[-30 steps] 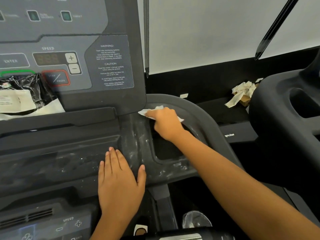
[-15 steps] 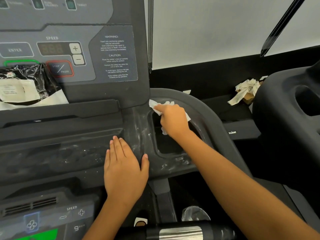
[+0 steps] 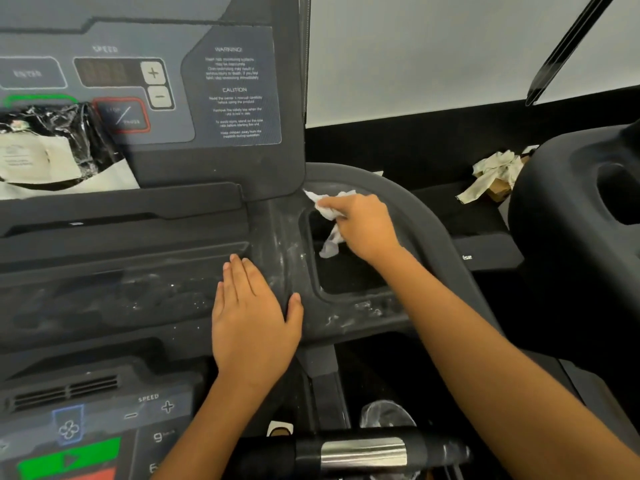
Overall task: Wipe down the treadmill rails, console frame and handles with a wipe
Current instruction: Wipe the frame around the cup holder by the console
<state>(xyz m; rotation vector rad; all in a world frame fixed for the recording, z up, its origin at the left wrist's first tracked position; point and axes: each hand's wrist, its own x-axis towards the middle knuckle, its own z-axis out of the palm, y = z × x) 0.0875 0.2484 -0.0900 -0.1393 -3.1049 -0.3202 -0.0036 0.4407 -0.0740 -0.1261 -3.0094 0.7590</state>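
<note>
Grip, right hand (image 3: 363,226): I log its fingers curled round a crumpled white paper wipe (image 3: 327,209), pressing it onto the far left corner of the rectangular recess (image 3: 346,275) in the dark grey plastic console frame (image 3: 284,244), just below the right corner of the upright grey display panel (image 3: 194,98). A loose tail of the wipe hangs into the recess. Left hand (image 3: 251,320): flat, palm down, fingers straight and together, thumb spread, resting on the frame left of the recess and holding nothing. Frame surface: I note whitish streaks and specks around the recess. Far left: a shiny black plastic packet with a white label (image 3: 52,133) leans against the panel. Near edge: a black handlebar with a silver metal band (image 3: 363,452). Far right: a crumpled beige rag (image 3: 491,178) lies on a black ledge, beside a neighbouring black machine (image 3: 571,220).
</note>
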